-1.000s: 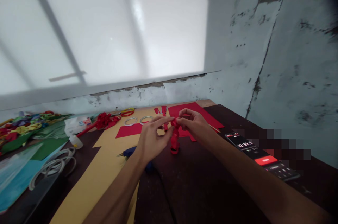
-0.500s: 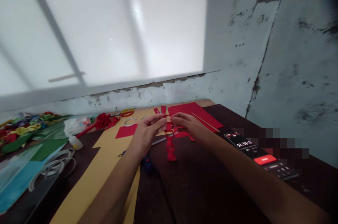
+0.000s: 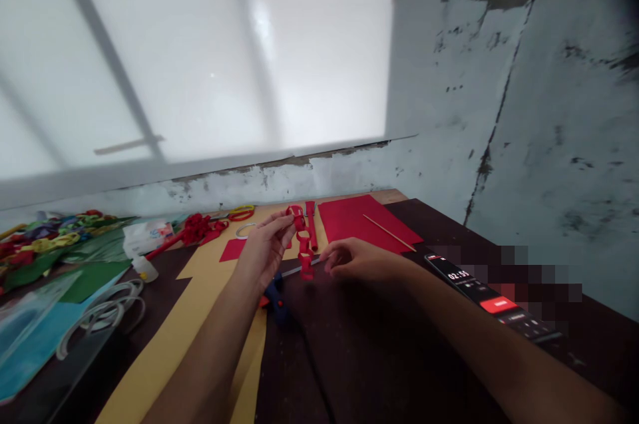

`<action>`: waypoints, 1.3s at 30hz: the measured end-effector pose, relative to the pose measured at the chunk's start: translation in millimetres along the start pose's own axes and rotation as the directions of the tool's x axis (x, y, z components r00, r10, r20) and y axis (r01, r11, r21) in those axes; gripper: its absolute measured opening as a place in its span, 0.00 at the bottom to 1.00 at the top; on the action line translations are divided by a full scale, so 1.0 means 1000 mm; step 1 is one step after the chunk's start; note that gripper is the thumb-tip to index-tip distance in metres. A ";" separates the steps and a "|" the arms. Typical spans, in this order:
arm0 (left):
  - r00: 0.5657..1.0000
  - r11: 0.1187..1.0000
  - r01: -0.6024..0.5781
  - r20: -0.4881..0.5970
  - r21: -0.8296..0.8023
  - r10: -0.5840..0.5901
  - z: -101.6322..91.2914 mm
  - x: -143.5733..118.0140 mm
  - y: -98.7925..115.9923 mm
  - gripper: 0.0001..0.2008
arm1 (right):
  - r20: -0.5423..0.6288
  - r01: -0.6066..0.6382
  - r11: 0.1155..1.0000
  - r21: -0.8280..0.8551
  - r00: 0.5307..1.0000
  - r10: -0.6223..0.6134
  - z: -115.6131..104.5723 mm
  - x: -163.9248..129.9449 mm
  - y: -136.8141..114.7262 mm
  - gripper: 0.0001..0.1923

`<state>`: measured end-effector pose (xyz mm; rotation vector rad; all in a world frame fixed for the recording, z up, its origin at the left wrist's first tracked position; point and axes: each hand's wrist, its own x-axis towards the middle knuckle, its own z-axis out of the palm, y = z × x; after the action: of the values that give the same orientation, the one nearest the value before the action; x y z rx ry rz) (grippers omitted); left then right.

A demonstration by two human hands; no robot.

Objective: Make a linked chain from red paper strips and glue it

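Partly blurred, left hand (image 3: 264,247) pinches red paper chain (image 3: 302,243); right hand (image 3: 357,259) rests loosely curled, empty.

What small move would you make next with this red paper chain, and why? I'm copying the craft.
Probably pick up another strip: the left hand holds the red paper chain up by its top link, while the right hand rests empty near the red strips.

head view | worn on head | faces forward-down over table (image 3: 379,357) toward wall (image 3: 549,111) | hands near | single view
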<state>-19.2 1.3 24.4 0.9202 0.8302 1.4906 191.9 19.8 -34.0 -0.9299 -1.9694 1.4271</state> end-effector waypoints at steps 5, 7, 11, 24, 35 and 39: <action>0.999 0.996 0.027 0.023 -0.088 -0.025 0.001 0.000 0.001 0.05 | -0.139 0.061 0.990 0.124 0.989 -0.043 0.015 0.005 0.003 0.31; 0.999 0.990 0.029 0.018 -0.137 -0.026 0.002 0.000 0.002 0.04 | -0.161 0.122 0.982 0.143 0.982 -0.098 0.026 0.009 0.006 0.26; 0.998 0.979 0.026 -0.049 -0.203 -0.037 0.001 0.002 0.003 0.04 | -0.114 0.126 0.980 0.153 0.987 -0.109 0.030 0.012 0.004 0.13; 0.999 0.963 -0.034 -0.002 0.267 0.036 -0.016 0.017 -0.013 0.12 | -0.268 -0.081 0.995 -0.058 0.961 0.062 -0.062 -0.024 -0.024 0.17; 0.951 0.084 -0.304 0.297 0.949 0.084 -0.017 0.011 -0.040 0.10 | -0.417 -0.047 0.998 -0.046 0.909 0.023 -0.076 -0.022 -0.016 0.10; 0.947 0.055 -0.320 0.319 0.946 0.036 -0.012 0.006 -0.046 0.13 | -0.451 0.020 0.998 -0.067 0.891 -0.048 -0.074 -0.023 -0.021 0.11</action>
<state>-10.3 12.2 -21.3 2.2878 1.6973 0.7263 257.0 41.3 7.4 -1.1318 -1.6720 1.0165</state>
